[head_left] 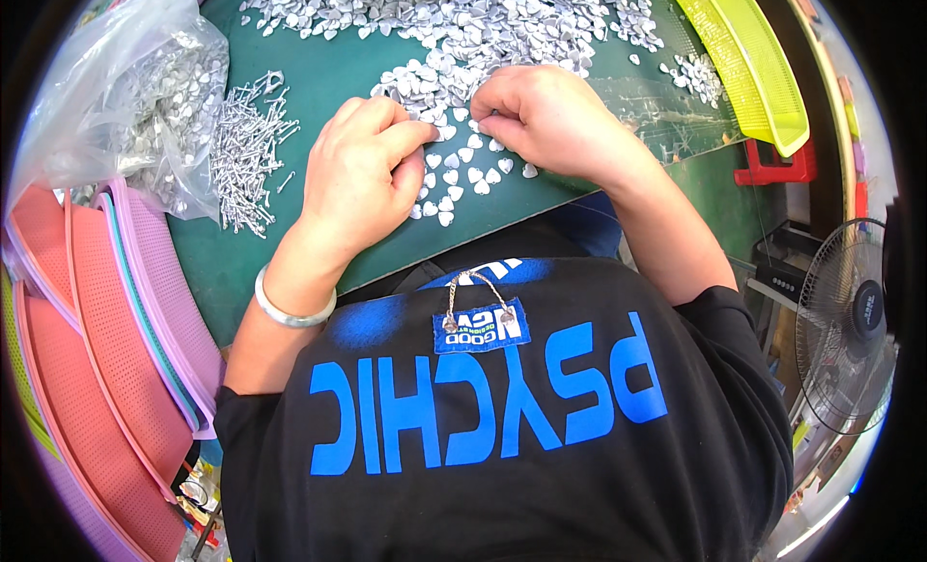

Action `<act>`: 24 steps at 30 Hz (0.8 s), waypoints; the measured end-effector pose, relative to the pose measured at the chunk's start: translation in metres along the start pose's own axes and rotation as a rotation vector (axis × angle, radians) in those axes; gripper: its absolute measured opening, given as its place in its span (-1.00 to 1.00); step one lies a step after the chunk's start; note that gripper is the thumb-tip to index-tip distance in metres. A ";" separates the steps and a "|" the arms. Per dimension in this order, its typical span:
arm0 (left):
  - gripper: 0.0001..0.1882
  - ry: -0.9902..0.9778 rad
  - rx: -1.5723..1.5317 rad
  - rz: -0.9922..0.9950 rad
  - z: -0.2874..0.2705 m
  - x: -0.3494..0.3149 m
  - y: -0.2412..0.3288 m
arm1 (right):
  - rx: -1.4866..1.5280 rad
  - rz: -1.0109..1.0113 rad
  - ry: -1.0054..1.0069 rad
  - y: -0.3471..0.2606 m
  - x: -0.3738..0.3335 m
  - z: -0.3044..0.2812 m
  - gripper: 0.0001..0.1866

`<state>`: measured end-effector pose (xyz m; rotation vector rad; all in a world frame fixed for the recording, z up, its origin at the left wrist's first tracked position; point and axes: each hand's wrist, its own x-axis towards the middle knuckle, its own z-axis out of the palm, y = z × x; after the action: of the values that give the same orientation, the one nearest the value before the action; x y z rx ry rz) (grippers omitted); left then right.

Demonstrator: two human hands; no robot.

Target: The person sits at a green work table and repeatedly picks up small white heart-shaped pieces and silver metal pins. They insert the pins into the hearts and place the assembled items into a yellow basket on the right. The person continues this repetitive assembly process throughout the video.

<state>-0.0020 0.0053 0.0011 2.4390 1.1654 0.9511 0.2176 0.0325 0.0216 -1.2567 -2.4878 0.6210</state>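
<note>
Small silver heart-shaped pieces lie loose on the green table between my hands, in front of a dense pile of the same hearts. My left hand is curled, its index fingertip beside a heart at the near edge of the pile. Opposite it, my right hand has thumb and fingers drawn together in a pinch, right next to hearts. Whatever either set of fingertips holds is too small or hidden to tell. A pale bangle circles my left wrist.
Left of my hands lie a heap of small metal pins and a clear plastic bag of silver pieces. Stacked pink and purple baskets stand at the left. A yellow-green basket, a red stool and a fan are right.
</note>
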 end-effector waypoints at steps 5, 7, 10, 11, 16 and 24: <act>-0.83 0.011 -0.005 0.002 0.001 0.000 -0.001 | -0.003 0.039 -0.020 -0.003 0.000 -0.001 -0.89; -0.80 -0.004 0.003 -0.009 0.000 -0.001 -0.001 | -0.009 0.050 -0.031 -0.007 0.000 -0.003 -0.89; -0.79 -0.022 0.007 -0.011 -0.002 0.000 0.000 | -0.032 -0.009 0.035 -0.004 -0.002 0.002 -0.89; -0.79 -0.027 0.008 -0.010 -0.002 0.000 0.001 | -0.027 0.012 0.017 -0.005 -0.001 0.002 -0.89; -0.81 -0.042 -0.008 -0.005 -0.002 -0.001 0.000 | 0.075 0.121 -0.111 -0.011 0.004 -0.008 -0.89; -0.84 0.000 -0.071 -0.036 -0.001 -0.004 -0.002 | 0.148 0.343 0.307 0.061 -0.037 -0.058 -0.91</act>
<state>-0.0058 0.0039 -0.0009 2.3542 1.1516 0.9646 0.3065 0.0494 0.0396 -1.5988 -1.9614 0.6225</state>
